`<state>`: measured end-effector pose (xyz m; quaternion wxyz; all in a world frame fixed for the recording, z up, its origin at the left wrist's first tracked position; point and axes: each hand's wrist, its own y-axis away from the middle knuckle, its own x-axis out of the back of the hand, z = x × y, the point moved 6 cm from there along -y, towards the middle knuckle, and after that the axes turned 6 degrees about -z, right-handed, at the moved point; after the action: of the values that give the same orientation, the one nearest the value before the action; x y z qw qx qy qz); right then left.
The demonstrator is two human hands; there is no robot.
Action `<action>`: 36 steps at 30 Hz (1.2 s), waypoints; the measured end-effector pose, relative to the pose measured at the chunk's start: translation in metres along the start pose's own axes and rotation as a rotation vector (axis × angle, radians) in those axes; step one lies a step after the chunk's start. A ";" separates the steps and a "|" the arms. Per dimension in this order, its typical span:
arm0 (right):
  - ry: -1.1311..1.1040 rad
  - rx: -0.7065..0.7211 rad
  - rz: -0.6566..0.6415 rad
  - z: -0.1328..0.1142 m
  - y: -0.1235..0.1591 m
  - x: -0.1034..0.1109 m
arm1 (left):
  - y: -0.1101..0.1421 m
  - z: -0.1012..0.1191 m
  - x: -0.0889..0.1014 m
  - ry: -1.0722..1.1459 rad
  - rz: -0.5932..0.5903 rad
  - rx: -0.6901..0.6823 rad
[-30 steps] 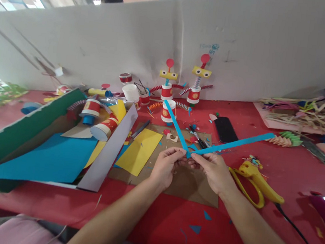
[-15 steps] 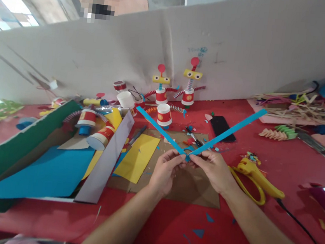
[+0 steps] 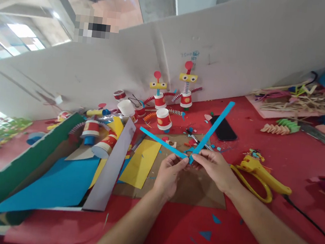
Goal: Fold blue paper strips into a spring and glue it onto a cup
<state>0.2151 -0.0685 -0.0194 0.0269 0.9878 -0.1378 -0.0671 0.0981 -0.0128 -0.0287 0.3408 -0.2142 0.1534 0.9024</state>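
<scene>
Blue left strip [image 3: 162,140] is slanting outward; left hand [image 3: 168,176] is pinching its inner end above the cardboard [image 3: 201,194]. Blue right strip [image 3: 213,128] is angling up, meeting it; right hand [image 3: 216,169] is pinching there. Both are looking light, bendy, easily creased; the meeting ends are seeming the surest hold.

I see bright blue strips [image 3: 212,131] over the brown mat [image 3: 198,192]. The paper [image 3: 141,166] on it is yellow, so is the glue gun [image 3: 258,173] to its right; the cup [image 3: 163,119] beyond it wears red and white.
</scene>
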 end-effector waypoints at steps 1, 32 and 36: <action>0.038 0.018 0.001 -0.002 0.000 0.000 | 0.000 -0.001 -0.001 0.008 -0.017 0.030; 0.173 0.201 0.186 0.012 -0.015 -0.006 | -0.018 0.004 0.019 -0.027 0.283 -0.234; 0.121 0.153 0.196 0.015 -0.016 0.000 | -0.017 0.003 0.015 -0.054 0.311 -0.238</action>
<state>0.2174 -0.0534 -0.0354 -0.0338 0.9710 -0.2365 0.0060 0.0987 0.0096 -0.0359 0.1736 -0.2026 0.0677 0.9614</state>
